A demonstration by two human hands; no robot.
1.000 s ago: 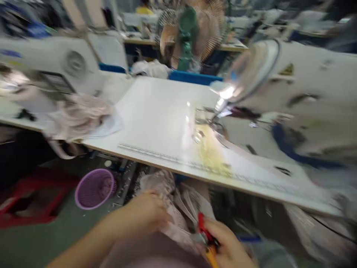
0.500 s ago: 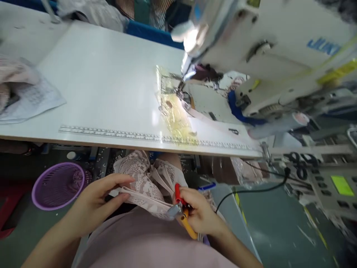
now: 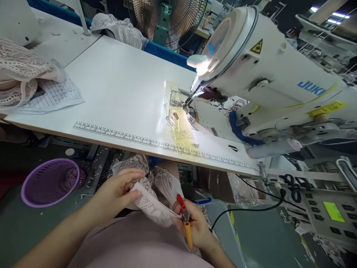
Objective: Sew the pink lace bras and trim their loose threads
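Observation:
In my lap, below the table edge, lies a pale pink lace garment (image 3: 154,206). My left hand (image 3: 118,195) pinches its edge band between thumb and fingers. The other end of the stretched band meets my right hand (image 3: 198,223), whose thumb and fingers close on it. That same hand also holds thread snips (image 3: 188,234) with one red and one orange handle; their blades are mostly hidden. Both hands are close to my body.
A white sewing machine (image 3: 267,56) stands on the white table (image 3: 119,85), with a printed ruler strip (image 3: 134,139) along its front. More lace pieces (image 3: 25,67) lie on a written sheet (image 3: 60,93) at left. A purple basket (image 3: 33,190) stands on the floor; a fan (image 3: 164,26) is behind.
The view has shifted, and the picture is sharper. My left hand has come nearer my right along the band. The snips have turned in my right hand, their blades now less exposed.

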